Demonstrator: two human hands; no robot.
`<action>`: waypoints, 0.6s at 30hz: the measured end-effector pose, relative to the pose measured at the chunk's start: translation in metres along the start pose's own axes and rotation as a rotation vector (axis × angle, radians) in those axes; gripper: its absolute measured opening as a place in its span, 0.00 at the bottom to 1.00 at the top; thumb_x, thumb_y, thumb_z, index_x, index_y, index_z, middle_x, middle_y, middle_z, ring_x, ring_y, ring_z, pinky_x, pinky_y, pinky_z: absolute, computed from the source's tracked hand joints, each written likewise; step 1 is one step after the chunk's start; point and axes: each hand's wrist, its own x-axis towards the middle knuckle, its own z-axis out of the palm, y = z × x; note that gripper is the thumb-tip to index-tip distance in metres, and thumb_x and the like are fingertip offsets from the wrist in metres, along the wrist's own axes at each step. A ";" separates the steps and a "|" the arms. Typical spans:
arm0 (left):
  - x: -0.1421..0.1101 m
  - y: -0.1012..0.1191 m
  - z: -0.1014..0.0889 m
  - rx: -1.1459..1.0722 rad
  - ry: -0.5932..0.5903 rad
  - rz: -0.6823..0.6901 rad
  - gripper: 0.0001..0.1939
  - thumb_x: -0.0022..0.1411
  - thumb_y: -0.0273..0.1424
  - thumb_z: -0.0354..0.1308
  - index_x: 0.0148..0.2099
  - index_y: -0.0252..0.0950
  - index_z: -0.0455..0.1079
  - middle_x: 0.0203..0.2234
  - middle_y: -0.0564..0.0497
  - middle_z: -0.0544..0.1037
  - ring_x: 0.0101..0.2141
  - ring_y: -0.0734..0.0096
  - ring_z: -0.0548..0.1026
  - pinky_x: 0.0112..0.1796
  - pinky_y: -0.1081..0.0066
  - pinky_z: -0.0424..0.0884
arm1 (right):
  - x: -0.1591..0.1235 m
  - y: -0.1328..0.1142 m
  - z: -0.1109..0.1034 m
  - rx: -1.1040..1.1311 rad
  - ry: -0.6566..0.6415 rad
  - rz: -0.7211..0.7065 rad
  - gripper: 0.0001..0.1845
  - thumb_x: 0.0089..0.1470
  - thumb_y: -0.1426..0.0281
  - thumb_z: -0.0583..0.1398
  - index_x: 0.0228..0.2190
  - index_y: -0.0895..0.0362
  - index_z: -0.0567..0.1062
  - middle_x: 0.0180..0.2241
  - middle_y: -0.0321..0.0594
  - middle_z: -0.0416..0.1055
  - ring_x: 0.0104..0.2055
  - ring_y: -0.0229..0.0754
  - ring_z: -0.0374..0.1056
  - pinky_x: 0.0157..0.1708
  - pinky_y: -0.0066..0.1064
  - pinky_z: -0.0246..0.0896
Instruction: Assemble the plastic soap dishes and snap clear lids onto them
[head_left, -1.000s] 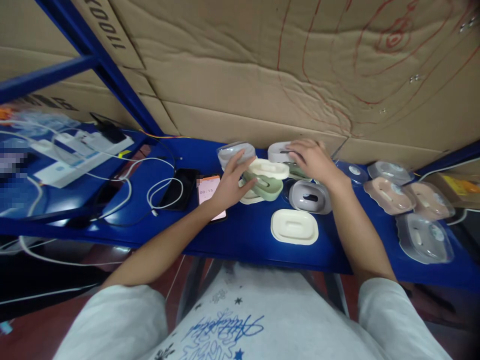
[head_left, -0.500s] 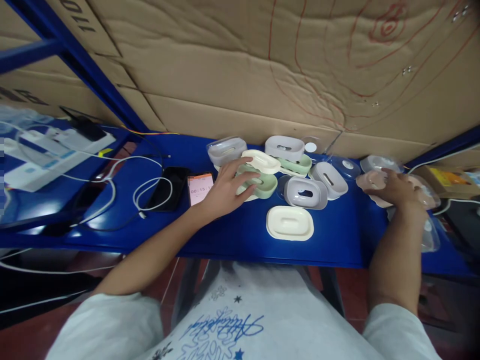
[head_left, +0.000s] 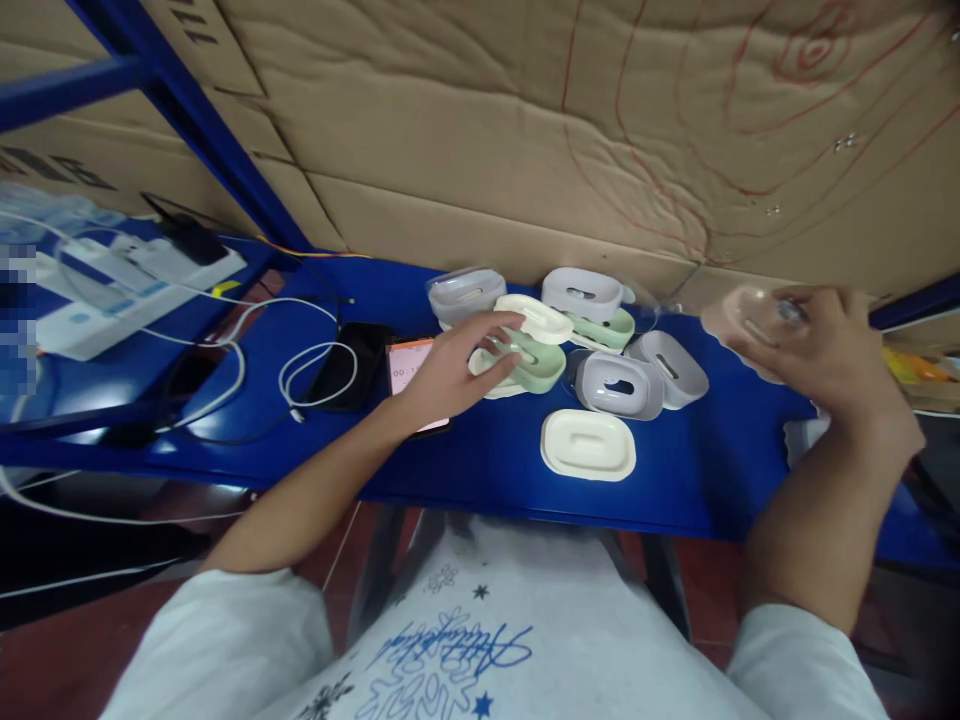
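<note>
My right hand (head_left: 829,345) is wrapped round a pale pink plastic container (head_left: 739,315), lifted at the right side of the table. Something clear and shiny shows by its fingers, partly hidden. My left hand (head_left: 469,365) has its fingers apart over the left end of a green oval container (head_left: 541,367); whether they press on it I cannot tell. A cream oval piece (head_left: 534,318) leans behind that container. Closer to me, another cream oval piece (head_left: 587,445) with a raised middle lies flat. Lavender containers with slots (head_left: 615,385) (head_left: 667,370) stand right of the green one.
More lavender containers (head_left: 469,295) (head_left: 583,293) stand along the cardboard wall (head_left: 450,150). A phone (head_left: 409,365) with a lit screen lies beside my left wrist. White cables (head_left: 240,350) and a power strip (head_left: 142,300) are on the left. A blue frame post (head_left: 202,130) rises behind them.
My right hand has raised the pink container from the table's right side. Clear pieces that lay around it there have shifted or gone from view. My left hand has stayed by the green container.
</note>
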 end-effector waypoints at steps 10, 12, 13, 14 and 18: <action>-0.009 -0.007 0.027 -0.237 -0.063 -0.073 0.45 0.67 0.46 0.70 0.77 0.49 0.50 0.73 0.37 0.59 0.62 0.51 0.74 0.56 0.53 0.79 | 0.033 -0.175 -0.006 0.759 -0.235 -0.648 0.37 0.54 0.45 0.69 0.59 0.47 0.71 0.59 0.46 0.69 0.62 0.58 0.67 0.63 0.52 0.63; -0.008 -0.012 0.029 -0.282 -0.011 -0.106 0.49 0.66 0.50 0.70 0.77 0.48 0.47 0.75 0.37 0.54 0.68 0.46 0.68 0.60 0.50 0.76 | 0.028 -0.197 -0.003 0.822 -0.277 -0.696 0.37 0.55 0.45 0.70 0.60 0.46 0.71 0.60 0.45 0.69 0.63 0.59 0.66 0.64 0.53 0.63; -0.007 -0.013 0.029 -0.287 0.006 -0.115 0.48 0.66 0.51 0.69 0.77 0.48 0.46 0.76 0.38 0.54 0.70 0.45 0.65 0.62 0.49 0.75 | 0.027 -0.203 -0.002 0.839 -0.286 -0.712 0.37 0.56 0.46 0.69 0.60 0.46 0.70 0.60 0.45 0.68 0.64 0.60 0.65 0.64 0.54 0.62; -0.007 -0.014 0.029 -0.285 0.019 -0.123 0.48 0.66 0.52 0.68 0.76 0.47 0.47 0.75 0.38 0.54 0.71 0.45 0.63 0.63 0.49 0.74 | 0.025 -0.208 0.000 0.852 -0.288 -0.721 0.36 0.57 0.47 0.69 0.61 0.46 0.70 0.60 0.46 0.68 0.64 0.60 0.65 0.65 0.54 0.62; -0.007 -0.015 0.028 -0.284 0.023 -0.146 0.42 0.69 0.52 0.65 0.75 0.48 0.48 0.72 0.38 0.60 0.69 0.48 0.66 0.65 0.49 0.72 | 0.026 -0.207 0.008 0.912 -0.292 -0.720 0.34 0.59 0.49 0.69 0.62 0.46 0.69 0.60 0.47 0.69 0.64 0.58 0.66 0.64 0.54 0.63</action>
